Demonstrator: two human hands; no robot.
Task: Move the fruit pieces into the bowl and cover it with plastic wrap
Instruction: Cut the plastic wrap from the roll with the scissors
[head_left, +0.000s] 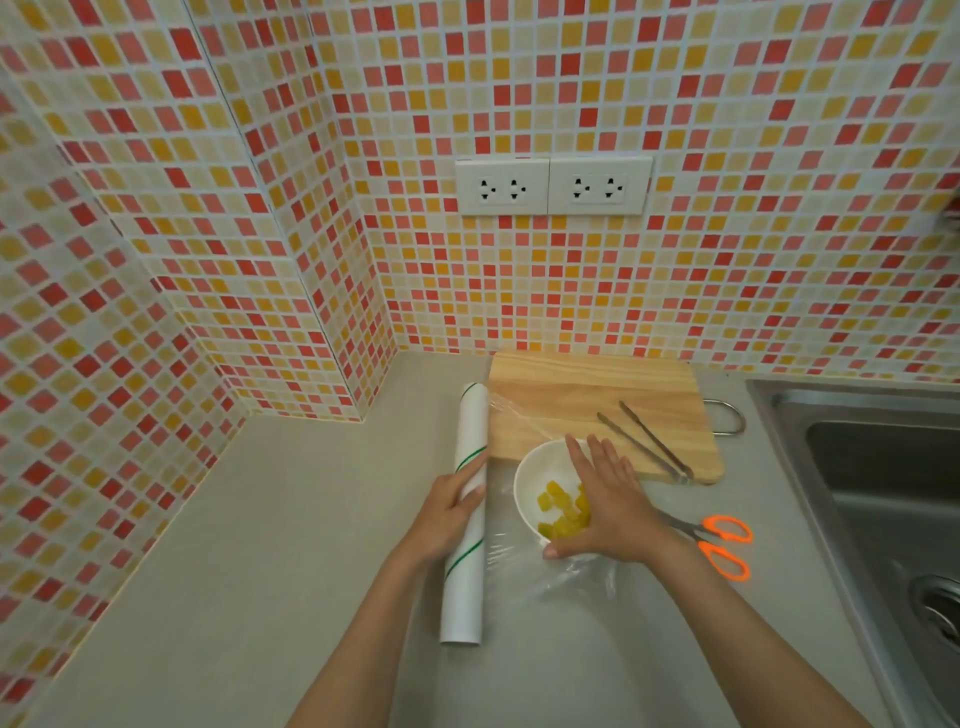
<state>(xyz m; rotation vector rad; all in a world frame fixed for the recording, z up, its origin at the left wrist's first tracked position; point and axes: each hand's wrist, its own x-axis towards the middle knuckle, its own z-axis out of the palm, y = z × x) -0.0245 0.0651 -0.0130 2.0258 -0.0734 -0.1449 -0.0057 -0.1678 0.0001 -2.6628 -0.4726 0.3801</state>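
Note:
A white bowl (527, 480) holding several yellow fruit pieces (558, 512) stands on the grey counter, just in front of the wooden cutting board (582, 400). A clear sheet of plastic wrap (566, 574) runs from the white roll (470, 431) across the bowl. My left hand (447, 512) grips the roll at its middle, left of the bowl. My right hand (605, 506) lies flat, fingers apart, on the wrap over the right half of the bowl, hiding that part of the rim.
Metal tongs (647, 441) lie on the board's right side. Orange-handled scissors (719, 545) rest on the counter right of the bowl. A steel sink (883, 467) is at the far right. The tiled wall with sockets (553, 187) stands behind.

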